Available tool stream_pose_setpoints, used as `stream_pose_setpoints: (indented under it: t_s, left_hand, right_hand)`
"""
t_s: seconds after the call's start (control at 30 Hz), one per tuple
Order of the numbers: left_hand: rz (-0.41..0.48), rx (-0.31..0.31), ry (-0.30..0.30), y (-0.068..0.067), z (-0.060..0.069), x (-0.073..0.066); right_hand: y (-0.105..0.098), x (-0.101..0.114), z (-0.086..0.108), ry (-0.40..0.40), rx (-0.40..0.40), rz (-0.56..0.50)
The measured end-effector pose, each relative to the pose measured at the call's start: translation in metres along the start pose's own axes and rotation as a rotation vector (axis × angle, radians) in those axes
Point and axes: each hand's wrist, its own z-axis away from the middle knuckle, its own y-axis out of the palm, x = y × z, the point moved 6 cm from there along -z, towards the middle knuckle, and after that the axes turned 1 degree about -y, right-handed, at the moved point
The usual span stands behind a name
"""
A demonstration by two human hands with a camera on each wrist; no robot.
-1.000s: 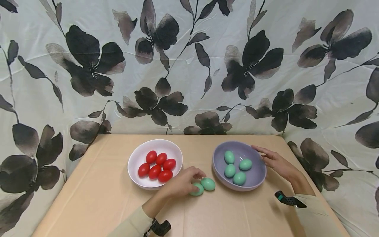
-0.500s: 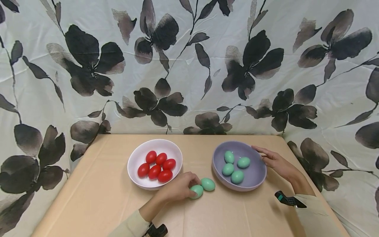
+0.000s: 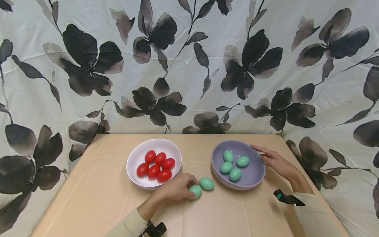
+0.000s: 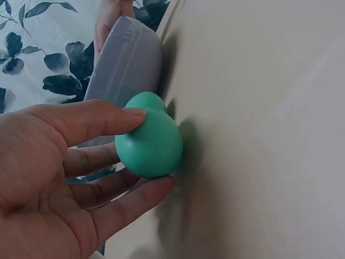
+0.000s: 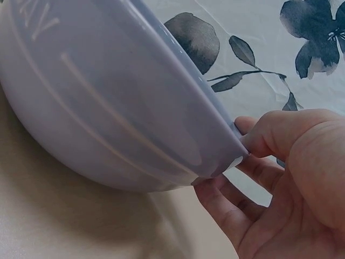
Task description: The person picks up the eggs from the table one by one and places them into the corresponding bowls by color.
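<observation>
In the head view, my left hand [image 3: 177,188] pinches a green egg [image 3: 195,191] low over the table, between the two bowls. The left wrist view shows the thumb on one side of this egg [image 4: 151,144] and fingertips on the other. Just beyond it lies a second green egg [image 3: 206,183]. My right hand [image 3: 276,163] rests against the right side of a purple bowl [image 3: 258,179], its fingers extended and touching the rim and outer wall. Several green eggs [image 3: 235,174] lie inside that bowl.
To the left stands a pale pink bowl [image 3: 132,172] with several red eggs [image 3: 154,171] in it. Both bowls stand on the wood-coloured table [image 3: 97,194]. A floral cloth [image 3: 189,75] hangs behind the table's far edge.
My left hand has closed its thumb and fingers around the nearer green egg and shifted slightly left. The eggs in the purple bowl have rolled a little left; my right hand stays at its rim.
</observation>
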Motion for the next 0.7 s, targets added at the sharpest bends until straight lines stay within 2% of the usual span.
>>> stream_pose_setpoints:
  t_s: [0.27,0.43,0.7]
  left_hand:
    - [0.025,-0.002,0.010,-0.011,0.001,-0.011]
    - [0.018,-0.014,0.024,-0.019,-0.003,-0.021]
    - [0.065,-0.039,0.026,-0.030,-0.010,-0.031]
  right_hand:
    - [0.002,0.002,0.002,0.017,-0.006,-0.002]
    - [0.004,0.004,0.003,0.013,-0.008,-0.007]
    - [0.005,0.004,0.006,0.021,-0.010,0.001]
